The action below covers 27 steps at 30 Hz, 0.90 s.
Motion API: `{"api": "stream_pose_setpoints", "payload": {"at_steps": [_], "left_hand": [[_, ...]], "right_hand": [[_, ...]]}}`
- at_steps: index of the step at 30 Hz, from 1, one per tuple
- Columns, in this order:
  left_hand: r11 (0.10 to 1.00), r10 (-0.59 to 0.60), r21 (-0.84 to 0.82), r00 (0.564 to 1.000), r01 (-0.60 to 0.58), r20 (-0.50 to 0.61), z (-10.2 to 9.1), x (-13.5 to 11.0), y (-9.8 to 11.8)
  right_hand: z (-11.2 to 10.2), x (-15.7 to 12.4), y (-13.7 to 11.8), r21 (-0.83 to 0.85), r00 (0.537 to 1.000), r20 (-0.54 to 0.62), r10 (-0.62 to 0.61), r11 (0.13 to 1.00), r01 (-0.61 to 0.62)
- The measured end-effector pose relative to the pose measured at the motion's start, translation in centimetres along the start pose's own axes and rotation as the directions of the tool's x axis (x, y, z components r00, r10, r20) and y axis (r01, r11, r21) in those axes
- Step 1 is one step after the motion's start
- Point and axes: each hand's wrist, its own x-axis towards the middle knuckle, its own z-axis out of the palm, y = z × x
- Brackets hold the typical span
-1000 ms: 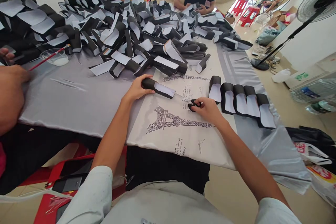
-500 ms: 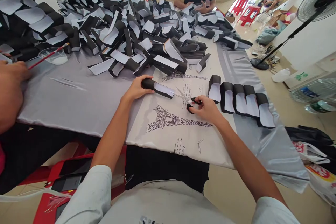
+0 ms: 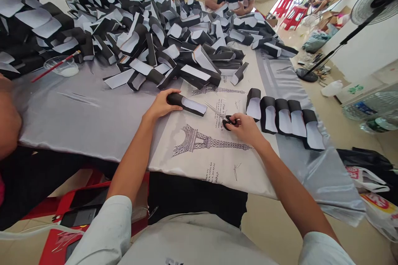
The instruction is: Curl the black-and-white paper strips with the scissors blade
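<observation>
My left hand (image 3: 165, 103) grips the rounded black end of a folded black-and-white paper piece (image 3: 193, 106), whose white-lined end points right. In my right hand (image 3: 244, 126) is a pair of scissors (image 3: 219, 112) with black handles; the blades are together and their tip lies near the paper piece's right end. Both hands are over a cream cloth (image 3: 177, 165) printed with a tower drawing. To the right, a row of several similar paper pieces (image 3: 270, 116) lies side by side.
A large heap of black-and-white paper pieces (image 3: 149, 70) covers the table's far side. A shallow dish (image 3: 70, 70) with a red-handled brush (image 3: 56, 66) stands at the left, near another person's arm (image 3: 8, 120). Two people sit across the table. A fan (image 3: 373, 2) stands at right.
The scissors' blades, apart before, have come together. The neighbour's hand at the left has drawn back from the red brush. My left hand keeps its hold on the paper piece.
</observation>
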Motion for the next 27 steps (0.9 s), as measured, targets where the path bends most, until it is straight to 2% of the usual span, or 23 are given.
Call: {"api": "stream_pose_setpoints", "payload": {"at_steps": [9,17,23,27], "left_hand": [[1.0,-0.004,-0.03,1.0,0.004,-0.003,0.1,0.0,-0.1],[0.999,-0.004,-0.047,1.0,0.004,0.014,0.1,0.0,-0.2],[1.0,-0.011,0.005,1.0,0.011,0.027,0.1,0.0,-0.2],[1.0,-0.024,-0.009,0.999,0.025,0.029,0.1,-0.2,0.1]], "right_hand": [[0.0,-0.2,-0.7,-0.044,0.998,-0.007,-0.065,0.997,0.065],[0.3,0.1,0.1,-0.089,0.993,0.014,-0.114,0.989,0.115],[0.2,0.1,0.2,-0.043,0.999,-0.011,-0.048,0.998,0.047],[0.2,-0.1,-0.3,-0.054,0.999,-0.007,-0.047,0.997,0.046]]}}
